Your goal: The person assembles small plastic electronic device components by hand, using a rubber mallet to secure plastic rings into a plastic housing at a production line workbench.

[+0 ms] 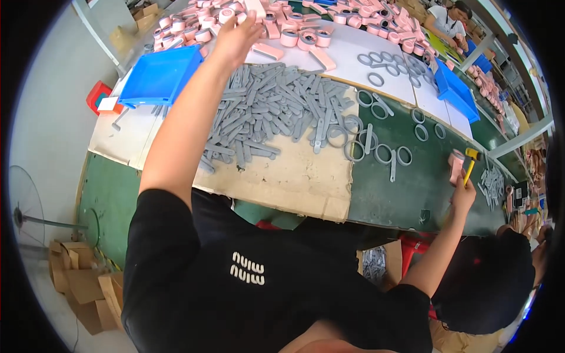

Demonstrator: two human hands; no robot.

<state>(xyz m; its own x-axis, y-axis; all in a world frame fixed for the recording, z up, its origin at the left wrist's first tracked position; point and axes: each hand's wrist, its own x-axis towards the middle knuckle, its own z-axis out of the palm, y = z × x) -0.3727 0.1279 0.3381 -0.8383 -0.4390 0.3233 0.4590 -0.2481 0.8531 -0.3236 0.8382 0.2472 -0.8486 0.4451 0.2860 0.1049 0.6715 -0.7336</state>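
My left hand (236,42) reaches to the far pile of pink plastic parts (203,23), its fingers bent round a pale pink part (255,7). Low on the right, my right hand (464,193) is closed on the yellow handle of a small hammer (469,167), head up. A pink part (455,165) stands right beside that hand; whether the fingers touch it I cannot tell. Beneath my left forearm lies a heap of flat grey plastic strips (271,103). Grey rings (382,155) lie on the green tabletop between heap and hammer, some with strips against them.
A blue tray (159,76) sits left of the heap, another blue bin (456,91) at the right. More grey rings (391,63) lie on the white surface. Small grey pieces (491,185) lie past my right hand. A person in black is close on my right; another (447,23) sits far right.
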